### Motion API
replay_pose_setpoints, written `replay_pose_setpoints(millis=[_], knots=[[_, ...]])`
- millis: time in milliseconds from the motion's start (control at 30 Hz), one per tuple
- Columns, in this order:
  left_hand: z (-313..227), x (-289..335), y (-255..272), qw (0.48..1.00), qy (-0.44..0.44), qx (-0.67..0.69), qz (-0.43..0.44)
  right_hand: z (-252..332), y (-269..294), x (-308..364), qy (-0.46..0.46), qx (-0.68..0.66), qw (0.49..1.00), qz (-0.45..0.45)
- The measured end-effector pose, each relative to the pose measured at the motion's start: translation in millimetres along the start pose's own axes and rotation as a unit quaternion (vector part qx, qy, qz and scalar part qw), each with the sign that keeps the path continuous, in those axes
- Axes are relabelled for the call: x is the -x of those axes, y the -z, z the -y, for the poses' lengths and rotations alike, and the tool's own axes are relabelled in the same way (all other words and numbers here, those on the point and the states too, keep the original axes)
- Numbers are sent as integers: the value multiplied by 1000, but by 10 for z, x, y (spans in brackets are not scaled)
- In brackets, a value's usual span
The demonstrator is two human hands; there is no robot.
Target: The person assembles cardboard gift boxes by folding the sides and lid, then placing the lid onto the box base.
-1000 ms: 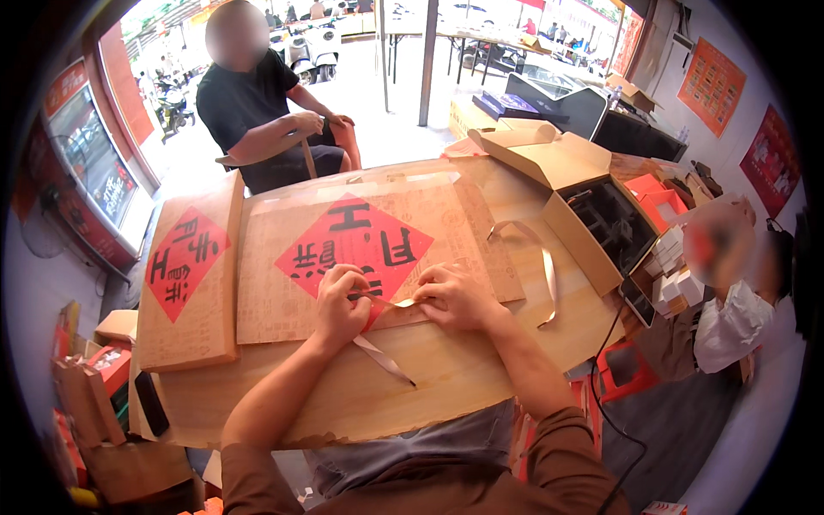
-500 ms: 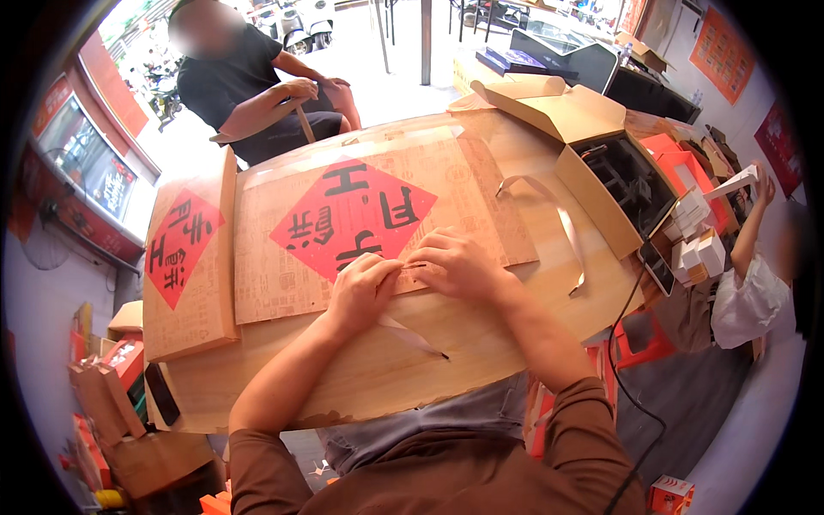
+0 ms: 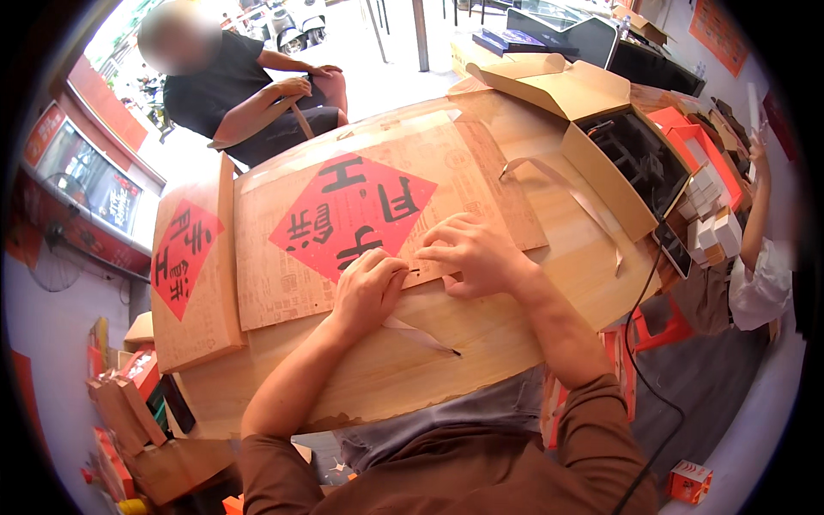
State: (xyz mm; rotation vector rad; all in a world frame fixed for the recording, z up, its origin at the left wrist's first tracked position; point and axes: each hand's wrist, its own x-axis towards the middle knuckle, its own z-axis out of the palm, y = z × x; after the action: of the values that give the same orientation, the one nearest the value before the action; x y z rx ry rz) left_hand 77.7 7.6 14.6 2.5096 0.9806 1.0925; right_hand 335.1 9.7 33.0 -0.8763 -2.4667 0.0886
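A dark-tipped pale ribbon trails over the wooden desk from beneath the left hand, whose fingers pinch it at the near edge of a flat kraft-paper bag. The right hand hovers just beside, thumb and fingers parted. Beyond the desk sits a person in black.

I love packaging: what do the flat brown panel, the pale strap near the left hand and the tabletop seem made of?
Flat brown panel: probably matte cardboard, thin and stiff-looking. Pale strap: perhaps smooth fabric ribbon, narrow and flat, though possibly plastic. Tabletop: smooth wood or laminate, from its pale grain.
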Motion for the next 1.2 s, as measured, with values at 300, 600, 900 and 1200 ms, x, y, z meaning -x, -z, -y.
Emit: replay_pose_setpoints(millis=[300,600,900,1200], knots=[[-9,36,-75,999,-3,-47,15,-6,-4,14,14,-15,1000,-19],[31,77,-112,998,11,-58,-5,-10,70,42,-4,44,999,22],[39,72,-70,997,61,-42,-7,17,-87,-12,41,83,995,-39],[-2,-26,43,976,-54,-192,88,-15,-326,-58,52,112,981,-151]])
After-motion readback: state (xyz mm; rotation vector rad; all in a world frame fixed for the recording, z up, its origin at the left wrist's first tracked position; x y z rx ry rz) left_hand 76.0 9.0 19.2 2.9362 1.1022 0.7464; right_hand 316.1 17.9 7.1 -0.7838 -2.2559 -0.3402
